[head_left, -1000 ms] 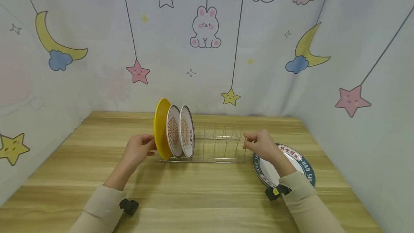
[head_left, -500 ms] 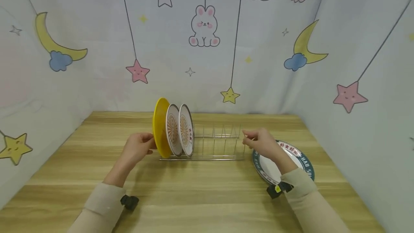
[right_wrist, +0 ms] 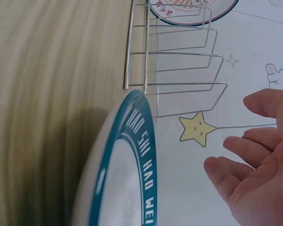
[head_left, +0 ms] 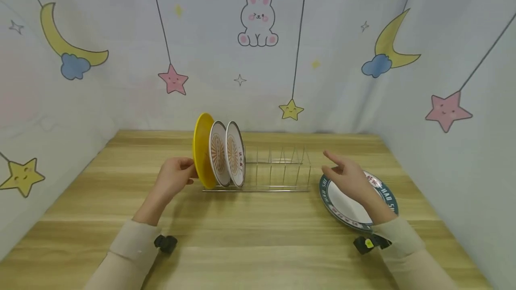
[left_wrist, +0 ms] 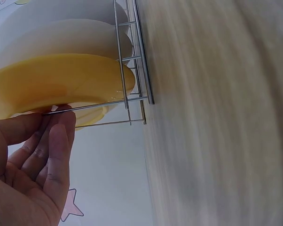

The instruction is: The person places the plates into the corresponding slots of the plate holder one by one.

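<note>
A wire dish rack (head_left: 278, 190) stands on the table. At its left end a yellow plate (head_left: 203, 151) stands upright, followed by two white plates with orange patterns, one (head_left: 217, 155) beside the other (head_left: 235, 155). My left hand (head_left: 174, 177) pinches the rack's left end wire between thumb and fingers, right by the yellow plate (left_wrist: 61, 77), as the left wrist view shows. Off the rack's right end, my right hand (head_left: 351, 181) hovers with fingers parted, holding nothing. Below it lies a white plate with a green lettered rim (head_left: 340, 216), partly hidden by that hand and forearm.
The wood-grain table (head_left: 242, 240) is bounded at the back and sides by a white curtain (head_left: 225, 57) printed with stars, moons and rabbits. A small black device (head_left: 165, 244) sits at the left wrist, another (head_left: 364, 244) at the right.
My right hand has let go of the rack's right end wire and moved right, its fingers spreading. The left hand keeps its grip on the rack. The head view has tilted slightly down.
</note>
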### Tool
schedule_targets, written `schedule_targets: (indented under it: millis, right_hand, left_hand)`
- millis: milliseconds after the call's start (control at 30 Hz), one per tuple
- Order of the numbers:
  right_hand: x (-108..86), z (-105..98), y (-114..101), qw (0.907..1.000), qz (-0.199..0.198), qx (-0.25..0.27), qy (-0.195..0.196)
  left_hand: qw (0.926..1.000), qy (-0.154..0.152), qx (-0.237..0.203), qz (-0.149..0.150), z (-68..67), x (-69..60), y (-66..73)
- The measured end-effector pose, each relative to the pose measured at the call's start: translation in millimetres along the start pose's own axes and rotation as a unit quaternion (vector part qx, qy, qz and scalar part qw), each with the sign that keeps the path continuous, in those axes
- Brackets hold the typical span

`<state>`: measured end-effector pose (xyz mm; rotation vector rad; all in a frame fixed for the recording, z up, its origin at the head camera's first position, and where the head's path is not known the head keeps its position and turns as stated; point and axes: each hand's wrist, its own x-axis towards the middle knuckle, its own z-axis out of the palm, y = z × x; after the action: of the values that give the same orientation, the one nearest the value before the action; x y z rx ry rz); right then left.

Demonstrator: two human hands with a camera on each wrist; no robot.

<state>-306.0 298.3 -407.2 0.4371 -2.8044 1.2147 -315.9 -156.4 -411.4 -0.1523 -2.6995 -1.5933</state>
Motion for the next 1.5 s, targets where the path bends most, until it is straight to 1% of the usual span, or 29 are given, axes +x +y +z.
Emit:
schedule_targets:
  millis: [167, 233, 433, 533, 667, 733, 867, 1100, 1233, 1367, 1500]
  right_hand:
    - [-7.0, -5, 8, 0.9999, -0.006, -0.015, -0.005]
    - [-10.7, -6, 10, 0.9997, 0.005, -0.023, -0.007]
    - [-23.9, -9, 12, 0.9964, 0.056, -0.060, -0.020]
    - [-30.7, -7, 12, 0.9951, 0.065, -0.067, -0.032]
    - [-37.2, -1, 15, 0.9947, 0.062, -0.068, -0.047]
    - [-39.1, 4, 17, 0.9945, 0.054, -0.072, -0.055]
    - [-42.2, 14, 22, 0.9931, 0.051, -0.073, -0.077]
    - [-46.1, 23, 25, 0.9906, 0.068, -0.054, -0.105]
    - [-47.3, 26, 26, 0.9891, 0.072, -0.053, -0.117]
    - [-48.3, 29, 27, 0.9894, 0.061, -0.045, -0.124]
    - [-47.9, 33, 30, 0.9889, 0.043, -0.061, -0.129]
  left_hand:
    - [1.0000, 0.002, -0.005, 0.001, -0.5, -0.1, 1.2]
    - [1.0000, 0.001, -0.007, -0.001, -0.8, -0.3, 0.7]
    - [1.0000, -0.002, -0.001, -0.005, -1.1, -0.9, 0.1]
    - [1.0000, -0.002, 0.000, -0.006, -0.9, -0.6, 0.4]
    - [1.0000, -0.004, -0.004, -0.006, -0.9, -0.2, 0.8]
    - [1.0000, -0.004, -0.006, -0.005, -1.1, -0.2, 0.6]
    - [1.0000, -0.003, -0.006, -0.002, -1.4, -0.8, -0.2]
    - [1.0000, -0.007, -0.007, 0.000, -0.4, -0.4, -0.9]
    - [1.0000, -0.006, -0.006, -0.002, -0.7, -0.4, -0.8]
    - [0.9999, -0.008, -0.009, -0.002, -1.0, -0.6, 0.3]
    - [0.9999, -0.007, -0.010, -0.003, -0.7, -0.7, 1.1]
